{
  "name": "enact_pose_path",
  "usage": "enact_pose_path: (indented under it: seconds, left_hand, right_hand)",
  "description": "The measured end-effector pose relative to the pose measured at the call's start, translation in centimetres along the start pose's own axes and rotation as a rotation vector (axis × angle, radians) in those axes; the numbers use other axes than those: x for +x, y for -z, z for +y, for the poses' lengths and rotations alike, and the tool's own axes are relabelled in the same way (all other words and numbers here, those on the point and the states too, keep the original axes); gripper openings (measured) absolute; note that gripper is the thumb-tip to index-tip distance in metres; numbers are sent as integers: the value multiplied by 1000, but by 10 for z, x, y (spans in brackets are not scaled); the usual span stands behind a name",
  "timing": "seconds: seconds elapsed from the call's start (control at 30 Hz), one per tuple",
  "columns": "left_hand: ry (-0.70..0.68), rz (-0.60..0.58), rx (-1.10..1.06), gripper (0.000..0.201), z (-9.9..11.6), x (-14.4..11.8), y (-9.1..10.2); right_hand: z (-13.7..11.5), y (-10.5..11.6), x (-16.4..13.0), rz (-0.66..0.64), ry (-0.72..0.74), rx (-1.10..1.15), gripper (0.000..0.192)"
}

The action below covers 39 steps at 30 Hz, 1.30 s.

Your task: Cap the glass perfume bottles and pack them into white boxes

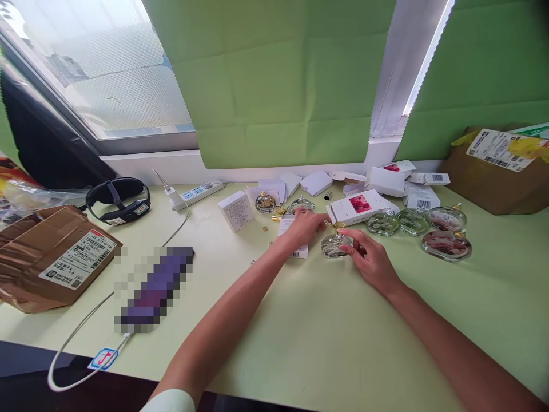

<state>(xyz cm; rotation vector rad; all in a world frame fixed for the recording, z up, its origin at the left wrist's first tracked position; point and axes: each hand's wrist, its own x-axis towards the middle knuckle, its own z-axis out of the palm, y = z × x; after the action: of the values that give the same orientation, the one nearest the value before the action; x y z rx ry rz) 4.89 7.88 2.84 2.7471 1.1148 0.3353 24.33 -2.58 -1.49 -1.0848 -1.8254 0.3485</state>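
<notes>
The bottle (335,245) lies flat on the table (300,343), just before the pink box (359,206). Right hand (372,262) pinches its side; left hand (305,226) touches its gold neck. Best hold the glass steady while fingers work the neck.

Bright daylight pours through the window (107,74) past the desk's (300,343) far left corner — its pane is washed out white. Shadows on the desk are soft and faint. Wide-angle distortion bends the edges; one patch (152,289) near the left edge is pixelated.
</notes>
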Motion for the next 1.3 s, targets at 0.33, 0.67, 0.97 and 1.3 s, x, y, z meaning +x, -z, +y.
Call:
enact_pose_path:
  seconds: [0.33, 0.67, 0.97, 1.3]
  left_hand:
    - [3, -4, 37, 56, 0, -3, -4]
    - [-28, -14, -689, 49, 21, -5, 46]
    - [-164, -113, -824, 57, 30, -8, 58]
    - [-151, -181, -717, 58, 28, -11, 59]
  right_hand:
    - [-1, 3, 3, -25, -235, 123, 56]
    - [0, 6, 3, -115, -349, 143, 71]
    - [4, 5, 2, -70, -267, 113, 84]
    - [1, 11, 4, -149, -144, 18, 64]
